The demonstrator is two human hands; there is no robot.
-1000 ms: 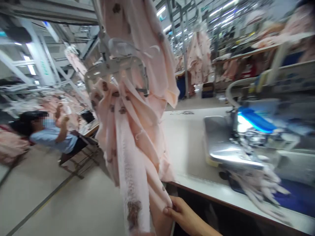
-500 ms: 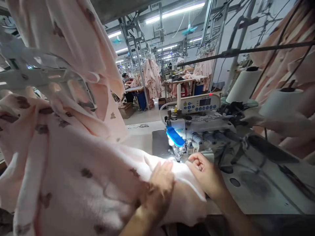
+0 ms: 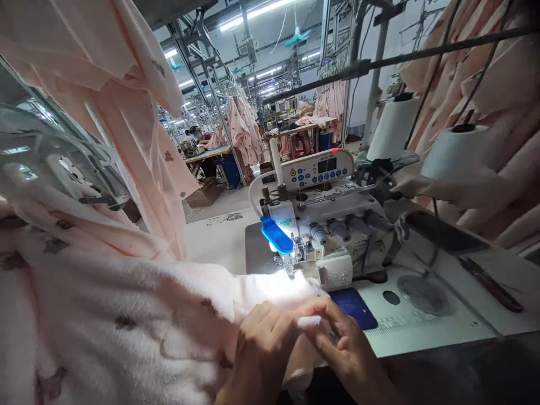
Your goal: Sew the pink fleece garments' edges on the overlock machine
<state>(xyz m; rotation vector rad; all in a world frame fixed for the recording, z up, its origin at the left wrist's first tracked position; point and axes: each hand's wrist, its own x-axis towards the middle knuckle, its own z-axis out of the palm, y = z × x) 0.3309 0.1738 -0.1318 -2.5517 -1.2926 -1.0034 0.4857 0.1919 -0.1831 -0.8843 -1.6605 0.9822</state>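
Observation:
A fluffy pink garment (image 3: 126,315) with small brown bear prints drapes from a hanging clamp (image 3: 63,169) at the left across the white table toward the overlock sewing machine (image 3: 320,242). My left hand (image 3: 264,349) pinches the garment's front edge, fingers closed on the cloth. My right hand (image 3: 341,343) meets it from the right, fingers closed on the same edge, a small white bit of fabric (image 3: 310,322) between the two hands. Both hands sit just in front of the lit presser foot (image 3: 291,267).
A control panel (image 3: 316,169) tops the machine. Two white thread cones (image 3: 453,152) stand at the right, with pink cloth hanging behind. Dark scissors (image 3: 489,284) lie on the table (image 3: 422,326) at the right. Another person sits at a distant workstation (image 3: 198,135) among hanging pink garments.
Half a second ago my left hand lay flat on the cloth and my right was near the presser foot; both have drawn back toward me and closed together on the edge.

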